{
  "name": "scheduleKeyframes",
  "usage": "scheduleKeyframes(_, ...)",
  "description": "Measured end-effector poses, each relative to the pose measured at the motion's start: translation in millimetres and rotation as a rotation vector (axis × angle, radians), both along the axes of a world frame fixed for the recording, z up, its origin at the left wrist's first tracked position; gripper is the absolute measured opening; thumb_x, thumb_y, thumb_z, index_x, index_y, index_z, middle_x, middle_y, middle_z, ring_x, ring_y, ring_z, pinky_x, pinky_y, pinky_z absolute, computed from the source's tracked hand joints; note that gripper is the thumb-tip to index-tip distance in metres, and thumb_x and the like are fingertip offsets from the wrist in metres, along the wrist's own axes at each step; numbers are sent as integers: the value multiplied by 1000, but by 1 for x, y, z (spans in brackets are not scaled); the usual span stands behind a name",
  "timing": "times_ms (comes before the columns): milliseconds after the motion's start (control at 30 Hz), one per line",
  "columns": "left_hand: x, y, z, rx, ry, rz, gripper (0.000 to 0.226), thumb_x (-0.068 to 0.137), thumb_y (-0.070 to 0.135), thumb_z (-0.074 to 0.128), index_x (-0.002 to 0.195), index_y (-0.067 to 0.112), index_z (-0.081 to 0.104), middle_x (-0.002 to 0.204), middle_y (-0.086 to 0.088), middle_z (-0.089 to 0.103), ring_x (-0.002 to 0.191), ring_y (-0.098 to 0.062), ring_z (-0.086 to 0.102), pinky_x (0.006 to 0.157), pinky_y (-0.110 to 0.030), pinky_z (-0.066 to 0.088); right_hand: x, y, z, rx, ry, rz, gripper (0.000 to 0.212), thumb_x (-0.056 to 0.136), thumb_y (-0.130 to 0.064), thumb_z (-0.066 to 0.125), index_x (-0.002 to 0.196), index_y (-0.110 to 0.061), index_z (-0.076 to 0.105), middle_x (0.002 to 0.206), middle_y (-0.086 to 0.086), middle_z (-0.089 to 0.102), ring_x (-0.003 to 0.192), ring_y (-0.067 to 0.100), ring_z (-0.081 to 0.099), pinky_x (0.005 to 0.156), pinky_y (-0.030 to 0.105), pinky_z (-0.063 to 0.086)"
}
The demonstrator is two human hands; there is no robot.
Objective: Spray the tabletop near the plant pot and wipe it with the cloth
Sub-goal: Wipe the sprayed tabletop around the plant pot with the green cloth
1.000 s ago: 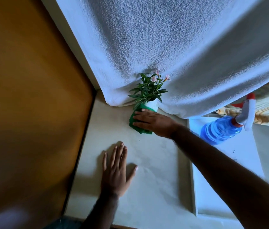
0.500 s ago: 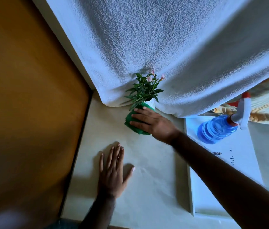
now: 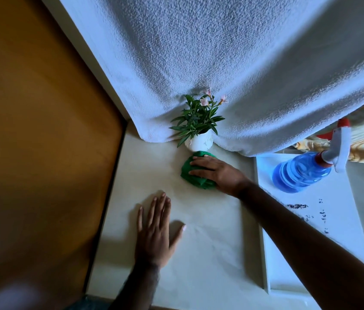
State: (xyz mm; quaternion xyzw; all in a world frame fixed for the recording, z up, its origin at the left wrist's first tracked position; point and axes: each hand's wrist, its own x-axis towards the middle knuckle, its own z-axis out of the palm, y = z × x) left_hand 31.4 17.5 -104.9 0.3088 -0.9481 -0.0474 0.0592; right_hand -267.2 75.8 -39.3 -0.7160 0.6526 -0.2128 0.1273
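A small white plant pot (image 3: pixel 199 143) with green leaves and pink flowers stands at the back of the pale tabletop (image 3: pixel 210 231), against a hanging white cloth. Just in front of the pot lies a bunched green cloth (image 3: pixel 192 175). My right hand (image 3: pixel 215 172) presses flat on top of it, fingers pointing left. My left hand (image 3: pixel 155 231) rests palm down on the tabletop nearer to me, fingers spread, holding nothing. A blue spray bottle (image 3: pixel 299 173) with a white and red trigger head stands to the right.
A large white textured cloth (image 3: pixel 221 63) hangs over the back of the table. A brown wooden panel (image 3: pixel 38 130) runs along the left edge. The bottle stands on a white raised board (image 3: pixel 333 220) with dark smudges.
My right hand has drawn the green cloth back from the pot's base, toward me; the whole pot now shows. The left hand stays flat in place.
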Motion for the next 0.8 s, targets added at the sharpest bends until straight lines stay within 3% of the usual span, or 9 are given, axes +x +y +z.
scheduleKeyframes(100,1,-1,0,-5,-2,1,83,100,67,40,162,12,33,171,-8,34,158,-25,33,122,-63,37,7,1,1,-18,-16,-3,37,95,10,55,126,-3,69,138,22,62,136,42,51,110,58,44)
scheduleKeyframes(200,1,-1,0,3,0,1,83,100,67,40,162,13,32,172,-7,33,159,-24,32,123,-63,35,12,7,8,-114,14,-25,44,107,-4,30,125,-5,71,135,20,64,136,41,52,115,54,41)
scheduleKeyframes(333,1,-1,-1,14,-10,4,84,100,68,40,163,15,29,173,-6,31,160,-23,29,124,-62,34,2,3,22,-201,69,-103,49,110,-13,24,128,-8,69,138,20,63,139,39,49,120,52,34)
scheduleKeyframes(500,0,0,-1,12,-11,6,84,101,69,37,164,15,27,174,-6,29,160,-23,28,124,-63,33,-4,-1,15,-164,50,-89,38,99,5,44,126,-5,70,136,22,63,136,42,50,112,60,41)
scheduleKeyframes(600,-1,0,-1,8,-15,4,84,100,68,40,163,14,29,173,-6,30,160,-23,29,124,-63,34,-4,2,7,-153,6,-96,43,91,18,59,126,-4,70,138,22,62,137,42,50,112,60,41)
scheduleKeyframes(800,0,1,0,3,-13,0,83,100,66,42,163,14,30,172,-6,31,158,-25,32,123,-62,35,-1,8,-3,-57,-91,-101,53,85,22,55,130,-4,67,140,21,59,138,38,49,115,53,40)
